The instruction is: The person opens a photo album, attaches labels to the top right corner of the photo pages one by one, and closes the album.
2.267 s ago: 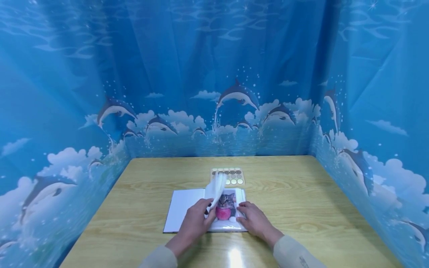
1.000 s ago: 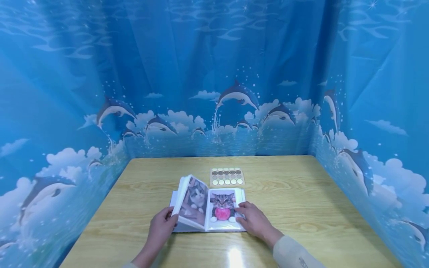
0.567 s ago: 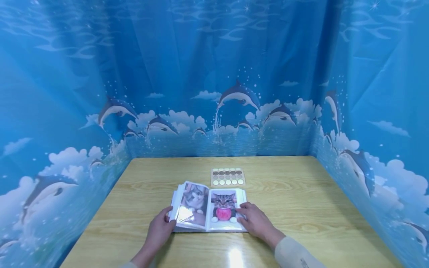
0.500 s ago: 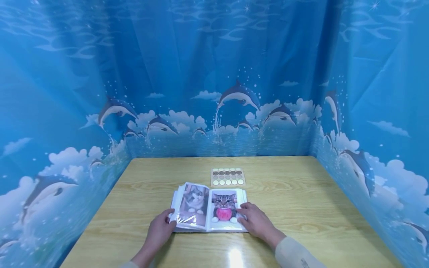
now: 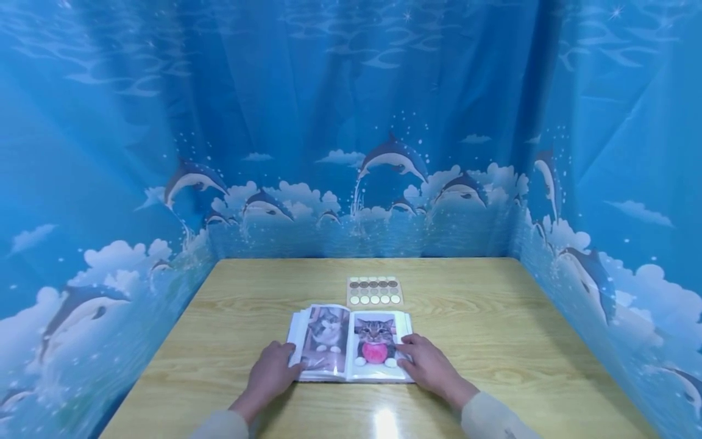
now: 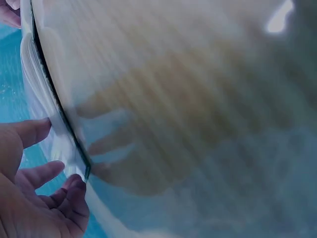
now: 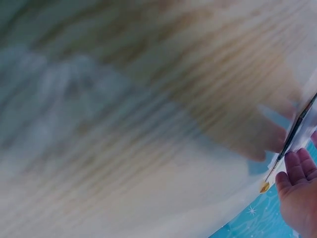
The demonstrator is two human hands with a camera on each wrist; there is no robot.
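Observation:
An open photo album (image 5: 350,341) lies on the table in the head view. Its left page shows a grey-and-white cat (image 5: 327,334); its right page shows a tabby with a pink ball (image 5: 375,344). At the album's left edge my left hand (image 5: 271,372) holds the leaves, thumb over the page. My right hand (image 5: 433,369) grips the opposite edge, thumb and forefinger on the page border. In the left wrist view, curled fingertips (image 6: 74,191) meet the dark cover edge (image 6: 64,119). Fingers (image 7: 294,166) bend against the cover edge (image 7: 295,128) in the right wrist view.
Just behind the album lies a flat panel (image 5: 375,300) with rows of pale and brown discs. The wood-grain table (image 5: 219,329) is enclosed by a blue dolphin-print curtain (image 5: 307,122) at the back and sides.
My left hand has turned leaves over to the left; they have settled flatter, uncovering both cat photos. The album has shifted slightly right. My right hand has kept its hold on the right edge.

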